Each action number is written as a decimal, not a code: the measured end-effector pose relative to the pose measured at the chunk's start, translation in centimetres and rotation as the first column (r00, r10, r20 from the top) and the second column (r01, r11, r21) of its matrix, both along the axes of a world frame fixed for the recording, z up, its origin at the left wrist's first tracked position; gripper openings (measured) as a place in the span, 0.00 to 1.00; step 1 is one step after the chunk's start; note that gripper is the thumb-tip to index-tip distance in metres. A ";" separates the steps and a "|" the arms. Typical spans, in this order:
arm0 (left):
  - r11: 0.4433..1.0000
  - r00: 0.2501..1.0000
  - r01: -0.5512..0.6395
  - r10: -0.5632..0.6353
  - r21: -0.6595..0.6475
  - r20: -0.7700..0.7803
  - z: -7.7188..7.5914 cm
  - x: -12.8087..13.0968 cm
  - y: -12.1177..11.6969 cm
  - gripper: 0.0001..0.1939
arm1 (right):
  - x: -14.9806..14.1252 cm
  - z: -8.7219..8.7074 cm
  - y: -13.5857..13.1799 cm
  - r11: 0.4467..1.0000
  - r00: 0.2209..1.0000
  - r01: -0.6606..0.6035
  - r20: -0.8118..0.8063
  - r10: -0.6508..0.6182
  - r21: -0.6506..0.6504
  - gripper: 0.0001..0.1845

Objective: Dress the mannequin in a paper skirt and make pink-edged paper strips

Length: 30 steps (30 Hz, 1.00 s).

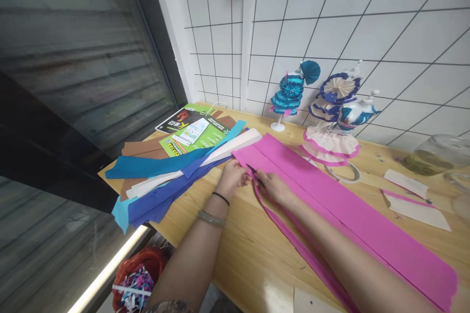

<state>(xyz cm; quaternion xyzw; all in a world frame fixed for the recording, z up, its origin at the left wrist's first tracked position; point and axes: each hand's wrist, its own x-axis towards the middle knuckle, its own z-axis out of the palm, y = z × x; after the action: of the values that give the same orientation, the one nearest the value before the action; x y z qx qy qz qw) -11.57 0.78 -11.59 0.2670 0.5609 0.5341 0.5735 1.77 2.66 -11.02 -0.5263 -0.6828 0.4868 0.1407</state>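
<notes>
A long, folded length of pink crepe paper (330,195) lies slantwise across the wooden table. At its far left end my right hand (270,187) is closed around a pair of dark scissors (251,169), whose blades lie at the paper's edge. My left hand (235,176) pinches the pink paper's near corner, just left of the blades. From the cutting spot a narrow pink strip (279,225) trails down along the near side, partly under my right forearm. The scissors' handles are mostly hidden by my fingers.
Blue, teal, white and brown paper (161,166) is piled at left beside green leaflets (198,132). Small paper-dressed figures (290,93) stand by the gridded wall. A tape roll (345,173), cream paper pieces (416,209) and a glass bowl (436,154) lie right. Below stands a red scrap basket (147,254).
</notes>
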 end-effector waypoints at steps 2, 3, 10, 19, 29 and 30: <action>1.000 1.000 0.000 0.000 0.001 0.000 0.0 0.0 0.0 0.09 | -0.1 0.0 0.0 1.000 1.000 0.001 0.009 -0.001 0.008 0.26; 1.000 1.000 -0.001 0.001 0.002 0.001 0.0 0.0 0.0 0.09 | -0.1 -0.1 0.0 1.000 1.000 0.003 0.014 -0.004 0.014 0.26; 1.000 1.000 0.005 -0.005 0.006 0.017 0.1 -0.1 -0.1 0.10 | -0.2 -0.2 0.0 0.998 0.999 0.010 0.045 -0.013 0.059 0.25; 1.000 0.999 -0.011 0.011 -0.006 0.045 0.3 -0.7 -0.1 0.11 | -0.1 0.6 -0.3 0.998 0.998 0.011 0.067 -0.015 0.063 0.24; 0.999 0.998 -0.026 0.028 -0.029 0.050 0.3 -1.1 0.2 0.03 | -0.2 0.5 -0.4 0.997 0.998 0.063 -0.010 -0.064 -0.039 0.24; 0.999 0.998 -0.029 0.030 -0.034 0.049 0.3 -1.1 0.2 0.04 | -0.2 0.5 -0.4 0.996 0.997 0.071 -0.018 -0.072 -0.058 0.23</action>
<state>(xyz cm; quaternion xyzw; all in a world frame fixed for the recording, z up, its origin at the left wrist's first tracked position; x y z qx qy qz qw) -12.71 0.97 -11.29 0.2358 0.5590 0.5397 0.5837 1.54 2.24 -10.55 -0.5492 -0.6479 0.5061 0.1496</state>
